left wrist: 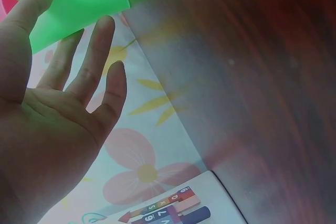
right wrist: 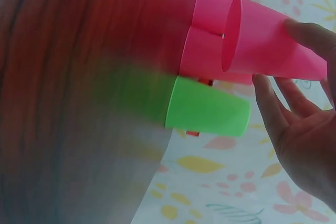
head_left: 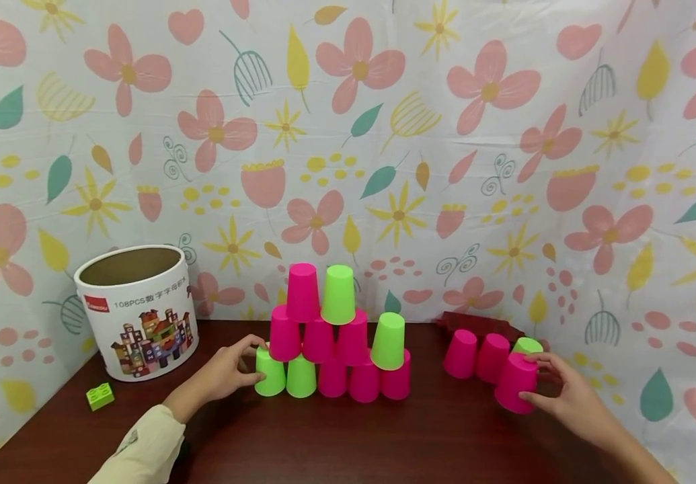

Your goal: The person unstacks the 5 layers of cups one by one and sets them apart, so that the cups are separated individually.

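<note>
A wall of upturned cups stands in the middle of the table in three rows, with a pink cup and a green cup on top. My left hand is at its lower left corner, thumb in front of the end green cup and index finger towards its far side. In the left wrist view the other fingers are loosely extended. On the right, my right hand grips a pink cup between thumb and fingers. That cup's open rim shows in the right wrist view, beside a standing green cup.
Two pink cups, one of them a left-hand pink cup, stand by the right hand. Behind lies a dark red object. At the left are a white printed bucket and a green toy brick. A floral cloth hangs behind the table.
</note>
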Demonstrator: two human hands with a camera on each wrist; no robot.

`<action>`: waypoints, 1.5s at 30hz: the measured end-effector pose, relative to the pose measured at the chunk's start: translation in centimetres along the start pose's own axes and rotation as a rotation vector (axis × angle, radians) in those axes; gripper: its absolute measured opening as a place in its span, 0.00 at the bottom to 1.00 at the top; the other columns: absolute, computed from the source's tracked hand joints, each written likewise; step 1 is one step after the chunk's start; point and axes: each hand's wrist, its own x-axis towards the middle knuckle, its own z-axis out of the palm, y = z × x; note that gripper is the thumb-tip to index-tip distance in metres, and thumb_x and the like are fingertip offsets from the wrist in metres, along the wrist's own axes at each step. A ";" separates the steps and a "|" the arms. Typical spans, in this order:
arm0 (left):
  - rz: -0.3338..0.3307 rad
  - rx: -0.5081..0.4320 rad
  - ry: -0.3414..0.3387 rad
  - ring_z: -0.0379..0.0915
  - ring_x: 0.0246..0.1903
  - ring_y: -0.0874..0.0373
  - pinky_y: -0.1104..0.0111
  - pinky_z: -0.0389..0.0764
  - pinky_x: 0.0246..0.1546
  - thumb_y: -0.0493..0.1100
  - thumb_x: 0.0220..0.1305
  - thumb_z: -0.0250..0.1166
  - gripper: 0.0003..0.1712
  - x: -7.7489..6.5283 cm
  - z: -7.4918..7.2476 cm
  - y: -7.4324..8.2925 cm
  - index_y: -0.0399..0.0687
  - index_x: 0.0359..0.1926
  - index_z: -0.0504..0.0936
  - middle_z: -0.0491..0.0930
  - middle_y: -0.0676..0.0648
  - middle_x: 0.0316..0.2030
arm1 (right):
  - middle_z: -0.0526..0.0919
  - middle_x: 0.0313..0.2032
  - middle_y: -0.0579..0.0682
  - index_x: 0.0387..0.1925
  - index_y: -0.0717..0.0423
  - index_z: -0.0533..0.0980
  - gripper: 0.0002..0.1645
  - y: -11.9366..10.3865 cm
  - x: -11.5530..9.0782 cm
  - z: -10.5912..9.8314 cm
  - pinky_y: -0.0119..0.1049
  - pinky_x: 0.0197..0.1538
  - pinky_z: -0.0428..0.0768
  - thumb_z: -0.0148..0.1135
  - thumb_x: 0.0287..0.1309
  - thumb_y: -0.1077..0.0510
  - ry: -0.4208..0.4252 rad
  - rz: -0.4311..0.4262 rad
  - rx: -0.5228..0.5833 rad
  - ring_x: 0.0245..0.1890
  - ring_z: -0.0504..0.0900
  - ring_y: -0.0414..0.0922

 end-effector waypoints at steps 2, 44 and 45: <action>-0.003 -0.002 -0.002 0.79 0.27 0.62 0.68 0.79 0.31 0.42 0.60 0.73 0.26 0.0 0.0 0.0 0.55 0.54 0.69 0.83 0.38 0.50 | 0.77 0.45 0.29 0.56 0.67 0.69 0.38 0.2 -0.1 -0.3 0.21 0.39 0.79 0.78 0.42 0.70 -0.011 0.017 -0.005 0.40 0.79 0.26; -0.015 -0.003 0.000 0.79 0.27 0.62 0.67 0.79 0.31 0.42 0.60 0.73 0.26 -0.2 -0.1 -0.1 0.55 0.55 0.69 0.82 0.38 0.51 | 0.83 0.40 0.51 0.54 0.68 0.71 0.33 3.8 -0.8 -2.3 0.28 0.35 0.81 0.76 0.47 0.66 -0.140 0.133 -0.087 0.36 0.80 0.29; -0.015 -0.004 0.001 0.79 0.27 0.62 0.67 0.79 0.31 0.42 0.60 0.73 0.26 -0.2 -0.1 -0.1 0.55 0.54 0.69 0.82 0.38 0.51 | 0.83 0.40 0.51 0.54 0.68 0.71 0.32 3.9 -0.8 -2.3 0.28 0.35 0.80 0.76 0.48 0.67 -0.142 0.129 -0.087 0.36 0.80 0.29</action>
